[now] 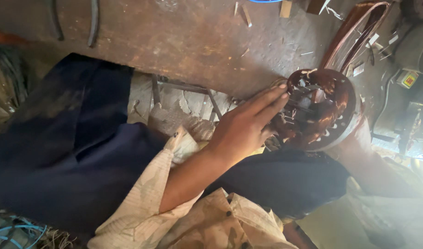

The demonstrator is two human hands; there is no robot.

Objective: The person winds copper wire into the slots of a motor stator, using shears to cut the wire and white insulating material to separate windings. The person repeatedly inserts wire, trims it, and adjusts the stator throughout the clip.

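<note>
Worn brown wooden workbench [188, 41] strewn with scraps, dusty floor [184, 103], bright glare at right

Stator [320, 108]: round motor core wound with glossy reddish-brown copper coils, pale insulation slips poking from the slots, a light metal rim showing at the lower edge. It was held tilted at the bench edge, above a dark-clothed lap.

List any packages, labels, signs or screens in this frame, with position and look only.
Small box: at the right edge on the cluttered surface, right of the wound motor core; squarish, pale casing with a yellow face and a red patch.
No other package, sign or screen is clear enough to tell.
</note>
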